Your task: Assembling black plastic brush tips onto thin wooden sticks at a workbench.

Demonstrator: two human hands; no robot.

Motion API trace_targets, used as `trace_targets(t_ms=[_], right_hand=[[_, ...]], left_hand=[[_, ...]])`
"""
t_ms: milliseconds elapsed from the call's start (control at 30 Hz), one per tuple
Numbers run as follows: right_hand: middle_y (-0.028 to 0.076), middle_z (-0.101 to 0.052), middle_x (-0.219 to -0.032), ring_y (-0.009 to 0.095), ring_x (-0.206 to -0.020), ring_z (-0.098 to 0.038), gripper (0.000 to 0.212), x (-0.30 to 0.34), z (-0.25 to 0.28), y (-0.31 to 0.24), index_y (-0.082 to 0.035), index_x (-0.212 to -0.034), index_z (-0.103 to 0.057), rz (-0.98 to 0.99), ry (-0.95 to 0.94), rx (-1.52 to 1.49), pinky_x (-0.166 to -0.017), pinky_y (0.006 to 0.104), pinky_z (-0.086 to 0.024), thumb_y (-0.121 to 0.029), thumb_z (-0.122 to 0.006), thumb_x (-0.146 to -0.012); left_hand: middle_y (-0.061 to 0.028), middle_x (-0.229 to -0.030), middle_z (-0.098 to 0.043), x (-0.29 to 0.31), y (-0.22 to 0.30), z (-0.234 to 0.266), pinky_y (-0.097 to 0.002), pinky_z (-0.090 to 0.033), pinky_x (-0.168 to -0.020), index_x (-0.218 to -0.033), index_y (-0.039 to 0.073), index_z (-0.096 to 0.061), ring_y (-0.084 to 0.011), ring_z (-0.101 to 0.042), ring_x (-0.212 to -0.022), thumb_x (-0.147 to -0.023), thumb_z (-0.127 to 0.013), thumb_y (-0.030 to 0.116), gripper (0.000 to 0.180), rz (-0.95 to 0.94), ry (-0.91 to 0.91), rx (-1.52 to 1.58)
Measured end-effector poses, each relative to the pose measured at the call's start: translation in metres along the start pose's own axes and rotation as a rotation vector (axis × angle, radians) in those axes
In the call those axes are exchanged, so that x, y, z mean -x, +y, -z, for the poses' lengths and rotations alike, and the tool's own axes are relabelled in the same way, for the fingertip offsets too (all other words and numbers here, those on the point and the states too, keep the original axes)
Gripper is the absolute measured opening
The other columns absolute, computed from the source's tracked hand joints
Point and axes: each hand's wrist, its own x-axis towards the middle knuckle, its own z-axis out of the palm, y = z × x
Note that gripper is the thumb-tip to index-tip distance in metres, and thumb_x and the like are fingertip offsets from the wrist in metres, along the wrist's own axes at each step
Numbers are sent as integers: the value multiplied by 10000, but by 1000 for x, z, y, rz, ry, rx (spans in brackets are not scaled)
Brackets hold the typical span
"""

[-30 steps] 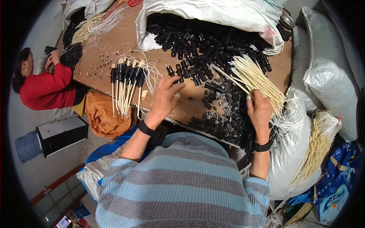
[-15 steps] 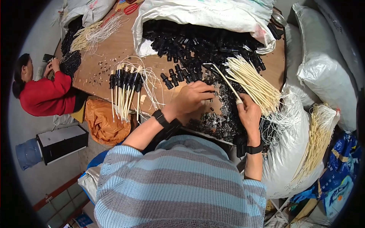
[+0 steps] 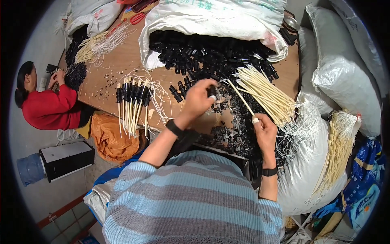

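My left hand [image 3: 196, 100] is closed on a black plastic fitting [image 3: 212, 91] over the near side of a heap of such fittings. One of its fingers has a white wrap. Between the fingers of my right hand [image 3: 265, 129] is a thin cream rod [image 3: 241, 96], slanting up and left, its far tip just right of the left hand. More cream rods [image 3: 266, 95] lie in a bundle beyond the right hand, with white strings [image 3: 302, 124] trailing off their near ends. Small black and clear pieces [image 3: 239, 130] are scattered between my hands.
A white sack [image 3: 215, 20] lies open at the back, spilling black fittings [image 3: 195, 55]. Rods with black fittings on them [image 3: 132, 95] lie in a row at left. Full white sacks [image 3: 341, 69] crowd the right side. A person in red [image 3: 48, 103] works at far left.
My left hand has moved up and closed round a black fitting. The right hand keeps hold of the rod, nearly in place. The whole view has shifted slightly.
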Motion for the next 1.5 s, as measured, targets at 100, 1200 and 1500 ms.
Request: trace_targets(t_ms=[100, 1200, 1500], right_hand=[[-107, -421, -646, -2, -571, -318, 100, 12, 4, -3, 8, -972, -664, -60, -63, -108, -507, 189, -236, -70, -629, -920], [123, -641, -1004, 344, -797, -649, 286, -4, -56, -30, -69, -1007, -622, 533, 54, 414, -619, 385, -517, -10, -657, -729], [139, -656, -1139, 27, -544, -394, 179, 0, -16, -32, -77, -793, -576, 312, -80, -518, -496, 171, -320, -193, -621, -922]], left_hand=[[-63, -931, -629, 8, -24, 10, -247, -505, -739, -1011, 17, -609, -147, -613, -793, -730, -565, -60, 294, 91, 26, 404], [-69, -750, -562, 45, 54, -6, -354, -485, -615, -955, 123, -606, -245, -624, -745, -746, -684, 126, 224, -460, -276, -313], [-146, -705, -550, 55, -5, 19, -369, -446, -619, -959, 47, -586, -291, -573, -667, -831, -622, 110, 147, 142, -76, -226]])
